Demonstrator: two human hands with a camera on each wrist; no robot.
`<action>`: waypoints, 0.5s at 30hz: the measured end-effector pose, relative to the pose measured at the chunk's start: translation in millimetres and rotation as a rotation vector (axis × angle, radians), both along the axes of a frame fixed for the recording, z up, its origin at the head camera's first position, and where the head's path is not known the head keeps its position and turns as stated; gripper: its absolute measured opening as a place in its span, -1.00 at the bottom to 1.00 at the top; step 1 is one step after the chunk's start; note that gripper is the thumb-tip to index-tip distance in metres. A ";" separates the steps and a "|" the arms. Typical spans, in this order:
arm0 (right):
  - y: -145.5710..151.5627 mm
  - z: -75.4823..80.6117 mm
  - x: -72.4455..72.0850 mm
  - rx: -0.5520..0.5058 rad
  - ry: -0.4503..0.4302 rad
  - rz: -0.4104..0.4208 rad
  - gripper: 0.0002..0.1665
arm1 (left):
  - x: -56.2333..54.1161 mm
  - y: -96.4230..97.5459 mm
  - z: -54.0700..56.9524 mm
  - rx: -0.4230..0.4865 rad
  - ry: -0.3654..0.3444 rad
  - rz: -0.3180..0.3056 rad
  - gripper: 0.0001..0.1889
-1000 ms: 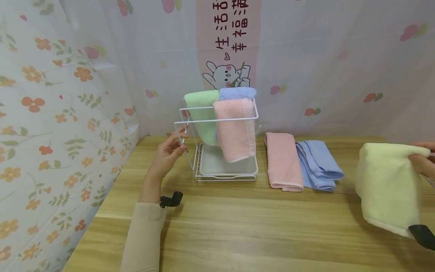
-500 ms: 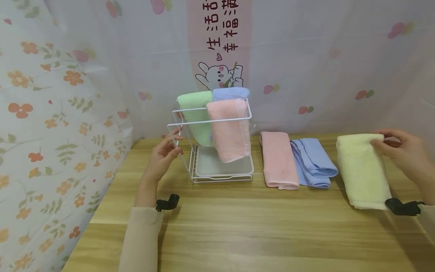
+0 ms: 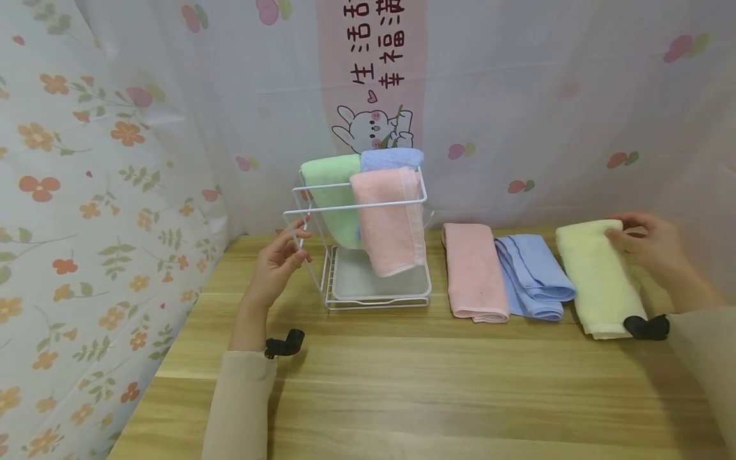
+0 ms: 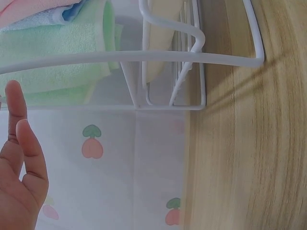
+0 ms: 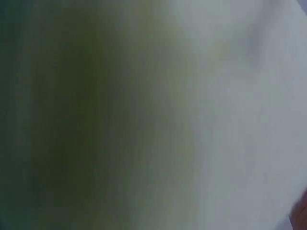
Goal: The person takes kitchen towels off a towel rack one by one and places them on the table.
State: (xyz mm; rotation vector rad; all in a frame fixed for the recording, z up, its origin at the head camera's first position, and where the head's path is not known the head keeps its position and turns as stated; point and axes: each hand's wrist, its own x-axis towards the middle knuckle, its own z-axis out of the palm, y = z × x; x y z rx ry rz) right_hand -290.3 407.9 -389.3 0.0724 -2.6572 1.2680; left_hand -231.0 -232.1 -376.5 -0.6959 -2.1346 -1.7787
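Observation:
My left hand (image 3: 276, 268) is at the left side of a white wire rack (image 3: 356, 206), its fingers loosely bent by the side wires. In the left wrist view, thumb and forefinger stand apart beside the white rail (image 4: 220, 58), without a visible grip. Over the rack hang a green towel (image 3: 332, 191), a blue towel (image 3: 391, 157) and, in front, a pink towel (image 3: 388, 220). At the right, my right hand (image 3: 650, 249) pinches the upper right corner of a folded yellow towel (image 3: 598, 278). The right wrist view is a blur, filled by pale cloth.
A folded pink towel (image 3: 474, 271) and a folded blue towel (image 3: 535, 275) lie side by side between the rack and the yellow towel. A white tray (image 3: 345, 281) sits in the rack's base. Printed curtains stand behind and left of the wooden table (image 3: 437, 390).
My right hand has brought the yellow towel left and lower, from the right edge to beside the folded blue towel. The left hand stays at the rack.

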 end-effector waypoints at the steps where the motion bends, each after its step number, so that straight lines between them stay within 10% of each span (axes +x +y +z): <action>1: -0.7 -1.8 -2.2 -0.002 -0.016 -0.003 -0.75 | -0.2 -0.2 -0.1 -0.001 0.004 -0.002 -0.54; 15: -0.7 -18.7 -23.4 0.086 -0.135 -0.079 -0.27 | 0.3 -0.8 -0.4 0.001 0.009 -0.003 -0.54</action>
